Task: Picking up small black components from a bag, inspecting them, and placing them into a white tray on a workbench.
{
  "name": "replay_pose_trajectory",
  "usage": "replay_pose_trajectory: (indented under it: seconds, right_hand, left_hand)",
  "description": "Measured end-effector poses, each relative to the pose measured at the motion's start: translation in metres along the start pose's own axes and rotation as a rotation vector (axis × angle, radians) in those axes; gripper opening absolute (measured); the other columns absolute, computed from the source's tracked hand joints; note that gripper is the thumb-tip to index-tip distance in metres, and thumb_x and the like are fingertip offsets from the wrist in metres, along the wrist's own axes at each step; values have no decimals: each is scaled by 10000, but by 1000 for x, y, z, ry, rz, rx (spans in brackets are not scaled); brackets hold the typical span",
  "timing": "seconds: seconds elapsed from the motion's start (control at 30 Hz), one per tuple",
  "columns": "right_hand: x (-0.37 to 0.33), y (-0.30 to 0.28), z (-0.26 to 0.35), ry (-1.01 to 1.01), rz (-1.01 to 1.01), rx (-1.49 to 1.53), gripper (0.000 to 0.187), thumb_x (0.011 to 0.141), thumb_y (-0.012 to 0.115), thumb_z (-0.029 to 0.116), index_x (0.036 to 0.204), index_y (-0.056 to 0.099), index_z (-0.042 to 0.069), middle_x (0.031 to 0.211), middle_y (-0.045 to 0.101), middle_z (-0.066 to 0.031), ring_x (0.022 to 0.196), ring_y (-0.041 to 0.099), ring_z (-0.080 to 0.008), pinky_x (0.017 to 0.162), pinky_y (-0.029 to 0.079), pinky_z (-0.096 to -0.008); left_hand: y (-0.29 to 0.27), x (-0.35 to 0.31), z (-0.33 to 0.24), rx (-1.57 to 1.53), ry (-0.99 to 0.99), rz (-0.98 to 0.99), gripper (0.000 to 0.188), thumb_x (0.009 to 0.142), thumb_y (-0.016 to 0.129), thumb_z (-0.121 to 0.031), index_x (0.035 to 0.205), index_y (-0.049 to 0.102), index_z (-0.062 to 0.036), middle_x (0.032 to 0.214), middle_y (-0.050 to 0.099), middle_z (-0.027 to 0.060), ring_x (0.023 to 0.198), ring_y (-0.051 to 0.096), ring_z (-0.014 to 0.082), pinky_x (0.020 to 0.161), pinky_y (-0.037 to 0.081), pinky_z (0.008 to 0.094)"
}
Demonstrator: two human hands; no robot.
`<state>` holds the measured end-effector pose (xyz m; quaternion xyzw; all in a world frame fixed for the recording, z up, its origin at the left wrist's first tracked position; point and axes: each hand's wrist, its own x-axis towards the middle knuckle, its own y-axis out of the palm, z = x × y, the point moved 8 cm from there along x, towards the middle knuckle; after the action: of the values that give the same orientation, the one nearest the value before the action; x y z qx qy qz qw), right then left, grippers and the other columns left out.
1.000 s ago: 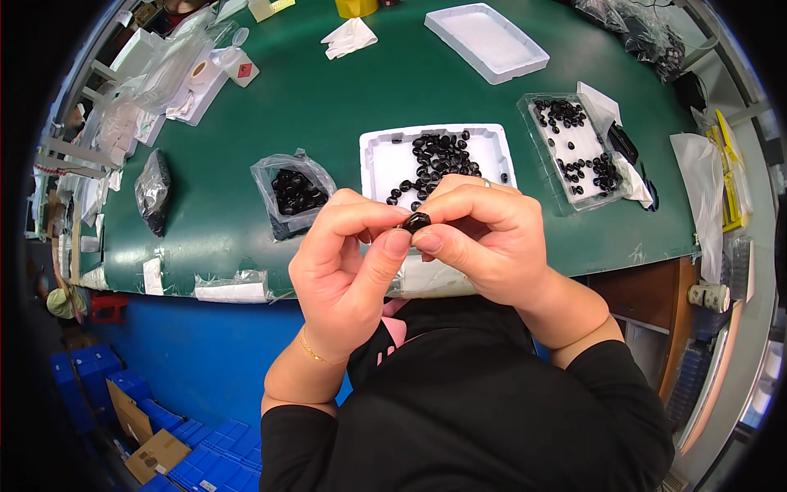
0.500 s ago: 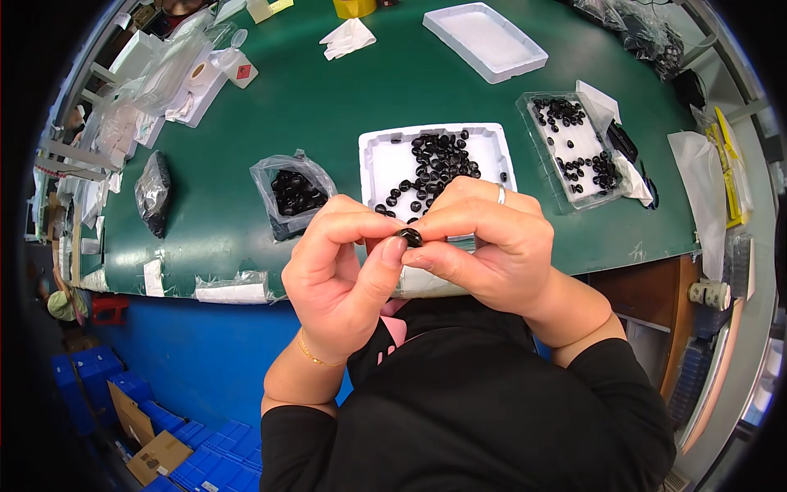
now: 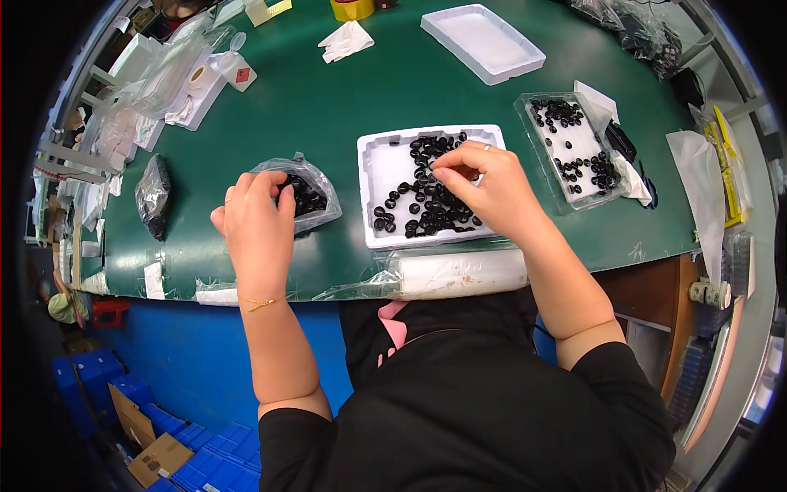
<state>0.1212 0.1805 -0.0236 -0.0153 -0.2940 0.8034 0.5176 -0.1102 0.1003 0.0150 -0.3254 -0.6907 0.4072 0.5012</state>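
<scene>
The small, glossy black rounded pieces (image 3: 443, 215) lie loose in the white tray (image 3: 382, 168), beneath and to the left of the right hand (image 3: 492, 184), with more in the open plastic bag (image 3: 328, 185) under the fingers of the left hand (image 3: 256, 220). The handling looks partway along: both supplies are well stocked, and a further batch sits in the clear tray (image 3: 579, 137) to the right of the right hand; which batch counts as done cannot be told. The pieces face every which way, and most look too round to show a clear long axis; the white tray's long side runs left to right before the hands. The two hands are well apart. The left one curls its fingers at the bag's mouth, the right one brings thumb and forefinger close together above the pile; whether either grips a piece cannot be told. Farther out, a filled bag (image 3: 152, 195) lies left of the left hand, and a second white tray (image 3: 484, 41) and a white glove (image 3: 347, 41) lie beyond both hands on the green table (image 3: 344, 98).
</scene>
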Motion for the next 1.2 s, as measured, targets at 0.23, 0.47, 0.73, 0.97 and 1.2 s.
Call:
replay_pose_trajectory:
  seconds: [0.23,0.47,0.73,0.97,1.2]
  right_hand:
    - [0,49,-32,-117,214,-351,84,746,631,74,819,662,47,794,608,-84,760,565,-262,691,462,-350]
    - [-1,60,-37,-92,261,-473,84,723,634,74,800,641,39,805,606,-83,800,553,-279,720,456,-381]
    - [0,34,-33,183,155,-80,70,778,603,44,842,625,29,770,599,-77,755,568,-186,674,463,-290]
    - [-7,4,13,-7,44,306,165,798,582,-11,958,615,8,829,567,-45,745,538,-94,670,454,-236]
    - [-23,-5,67,-121,-10,582,313,760,590,-102,1057,522,-32,866,550,-74,774,552,-118,692,473,-242]
  left_hand:
    - [30,-11,-82,-301,346,-15,66,679,655,-88,742,635,-86,802,563,5,801,515,196,735,330,358]
    - [83,-25,-102,12,496,106,83,602,593,-56,675,626,-77,797,516,40,873,479,227,730,319,368]
    - [84,-30,-103,-160,472,144,73,630,608,-65,698,629,-75,791,534,48,836,497,246,723,328,378]
    - [55,-29,-80,-1341,-148,400,117,728,647,-2,843,633,-17,828,630,55,721,558,135,640,410,254]
    - [-2,-35,-81,-1626,-98,272,174,750,630,60,923,616,41,844,628,70,749,543,97,641,404,206]
